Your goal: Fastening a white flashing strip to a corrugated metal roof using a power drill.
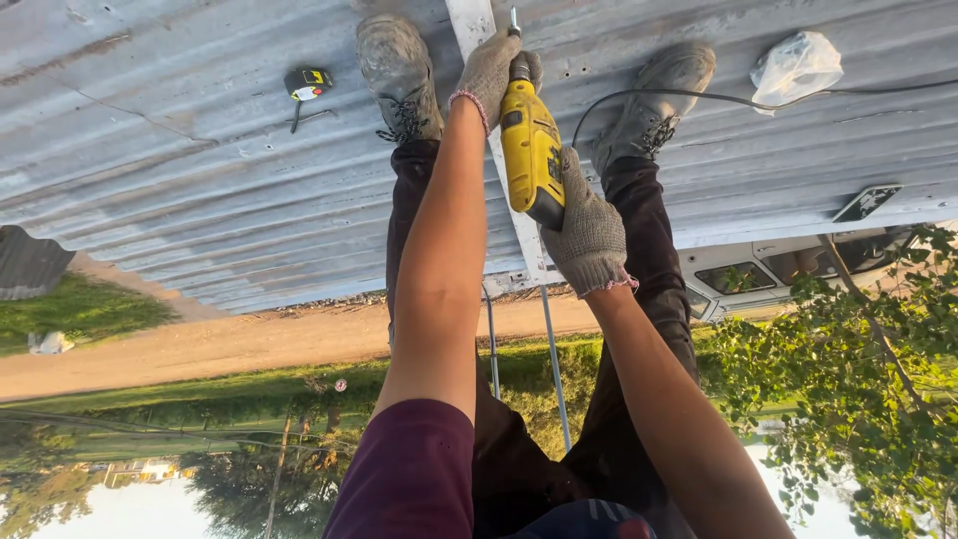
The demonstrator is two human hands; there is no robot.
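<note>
Head view is showing the right hand (591,232) closing around the yellow drill (530,150) handle and the left hand (491,72) clamping near its chuck, bit pressing on the corrugated metal roof (200,150). Farther on, the black cable (699,98) is running beside one boot (659,95), so I judge that the bit could be skidding off a ridge or the foot could be catching the cable.

Both hands are tied up on the yellow drill (530,150): left hand (491,72) at its nose, right hand (589,235) on the grip. Boots flank it tight, left boot (399,75) at 10 o'clock, right boot (659,95) at 2. The cord (699,97) crosses toward 3, plastic bag (795,67) beyond. Tape measure (307,84) sits at 9, with bare corrugated roof (180,170) around it.
</note>
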